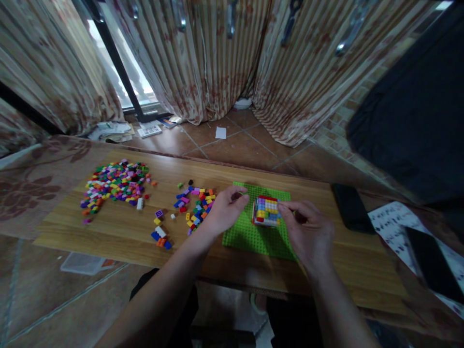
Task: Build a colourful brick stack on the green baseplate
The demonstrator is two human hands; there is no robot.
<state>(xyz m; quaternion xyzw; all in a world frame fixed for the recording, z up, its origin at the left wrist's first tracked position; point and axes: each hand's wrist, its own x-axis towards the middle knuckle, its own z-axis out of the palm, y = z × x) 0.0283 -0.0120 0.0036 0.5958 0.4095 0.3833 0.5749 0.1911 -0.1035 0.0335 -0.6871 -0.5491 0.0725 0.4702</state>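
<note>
A small block-shaped structure of toy bricks (266,211) in red, yellow, blue and white stands on a green studded baseplate (241,237). My right hand (310,229) is closed in a pinch at the structure's right edge, fingertips touching it. Whether a separate small brick sits between those fingertips is hidden. Left of the structure hovers my left hand (228,208), fingers loosely curled and thumb apart from the index finger. Nothing shows in it. Part of a loose pile of bricks (199,208) lies beside my left wrist, some of it covered by the hand.
A larger heap of mixed bricks (116,181) covers the left of the wooden board (126,232). Several bricks (160,232) lie nearer its front edge. At right are a black phone-like slab (351,208), printed paper (389,222) and another dark device (435,263). Curtains (217,63) hang behind.
</note>
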